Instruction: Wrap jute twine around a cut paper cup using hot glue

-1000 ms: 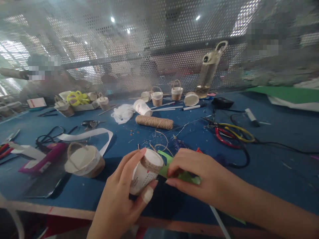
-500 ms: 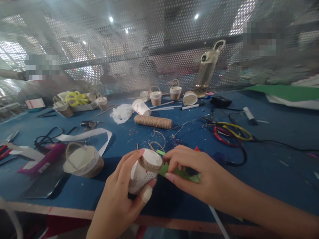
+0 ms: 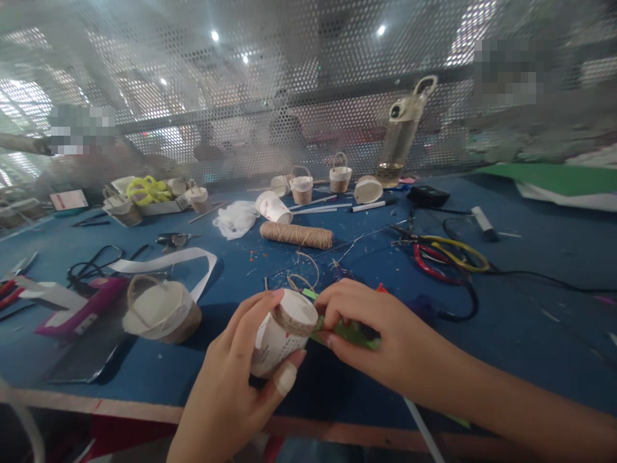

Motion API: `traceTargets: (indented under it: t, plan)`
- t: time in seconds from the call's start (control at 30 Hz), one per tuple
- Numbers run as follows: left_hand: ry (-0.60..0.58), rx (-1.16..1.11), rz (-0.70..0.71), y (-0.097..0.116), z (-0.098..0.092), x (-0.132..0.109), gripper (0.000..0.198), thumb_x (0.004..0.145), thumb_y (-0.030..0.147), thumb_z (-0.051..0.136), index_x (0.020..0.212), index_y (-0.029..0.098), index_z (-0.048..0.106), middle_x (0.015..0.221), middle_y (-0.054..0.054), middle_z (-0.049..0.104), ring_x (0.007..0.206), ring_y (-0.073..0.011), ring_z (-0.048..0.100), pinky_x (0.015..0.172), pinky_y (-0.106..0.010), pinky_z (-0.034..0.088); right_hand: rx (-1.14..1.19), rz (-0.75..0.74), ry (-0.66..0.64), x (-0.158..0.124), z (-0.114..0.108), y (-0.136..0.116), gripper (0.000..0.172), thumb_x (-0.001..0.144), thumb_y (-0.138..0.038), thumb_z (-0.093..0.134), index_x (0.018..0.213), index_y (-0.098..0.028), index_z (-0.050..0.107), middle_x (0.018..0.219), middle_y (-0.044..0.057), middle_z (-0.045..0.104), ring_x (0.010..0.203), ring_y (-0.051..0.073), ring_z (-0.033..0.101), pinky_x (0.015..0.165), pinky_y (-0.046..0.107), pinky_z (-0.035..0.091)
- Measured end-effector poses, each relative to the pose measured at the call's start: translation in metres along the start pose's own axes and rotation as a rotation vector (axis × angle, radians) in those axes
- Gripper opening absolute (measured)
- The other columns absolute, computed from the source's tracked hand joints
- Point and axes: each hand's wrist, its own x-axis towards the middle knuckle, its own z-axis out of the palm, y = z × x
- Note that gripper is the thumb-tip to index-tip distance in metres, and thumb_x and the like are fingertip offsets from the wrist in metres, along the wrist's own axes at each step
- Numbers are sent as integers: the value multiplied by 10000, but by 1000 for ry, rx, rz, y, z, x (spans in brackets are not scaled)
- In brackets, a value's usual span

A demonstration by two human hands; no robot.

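My left hand [image 3: 231, 379] grips a small white paper cup [image 3: 279, 331] held upside down, with a band of jute twine wound around its base end. A bandage covers the tip of that hand's thumb. My right hand [image 3: 371, 331] pinches a green paper strip [image 3: 354, 332] and presses its end against the twine band on the cup. Both hands hover over the near part of the blue table [image 3: 530, 315]. A loose loop of twine [image 3: 303, 273] lies just beyond the cup.
A twine-wrapped cup basket [image 3: 161, 312] sits left, beside a pink glue gun [image 3: 81, 312] and white paper strip [image 3: 168, 260]. Farther back lie a twine spool [image 3: 297, 235], small baskets [image 3: 340, 175], a water bottle [image 3: 405, 138], pliers [image 3: 448, 254], cables. A mesh screen [image 3: 270, 83] stands behind.
My right hand has slid left along the green strip toward the cup, so less green shows. The left hand and cup have stayed nearly still.
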Motion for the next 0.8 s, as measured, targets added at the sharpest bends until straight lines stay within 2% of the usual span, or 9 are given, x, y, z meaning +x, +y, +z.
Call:
traceTargets:
  t: [0.33, 0.67, 0.8]
  plan:
    - [-2, 5, 13, 0, 2, 0, 559, 992, 327, 630, 1502, 306, 400, 1383, -73, 636, 1217, -210, 694, 1021, -299, 576, 19, 24, 1, 1, 2, 2, 267, 883, -20, 625, 777, -232, 502, 945, -17, 703, 905, 165, 587, 864, 338, 440]
    - [12, 14, 44, -2, 3, 2, 573, 986, 328, 633, 1509, 294, 402, 1384, -89, 648, 1218, -235, 702, 1025, -341, 586, -2, 18, 12, 2, 2, 2, 265, 903, -47, 642, 779, -236, 504, 924, -24, 701, 908, 177, 569, 846, 350, 437]
    - [1, 24, 48, -3, 2, 1, 574, 996, 336, 622, 1520, 292, 393, 1404, -97, 639, 1241, -237, 692, 1034, -344, 585, -7, 13, 24, 3, 2, 2, 288, 871, -4, 636, 766, -231, 495, 900, -28, 696, 881, 165, 574, 852, 346, 434]
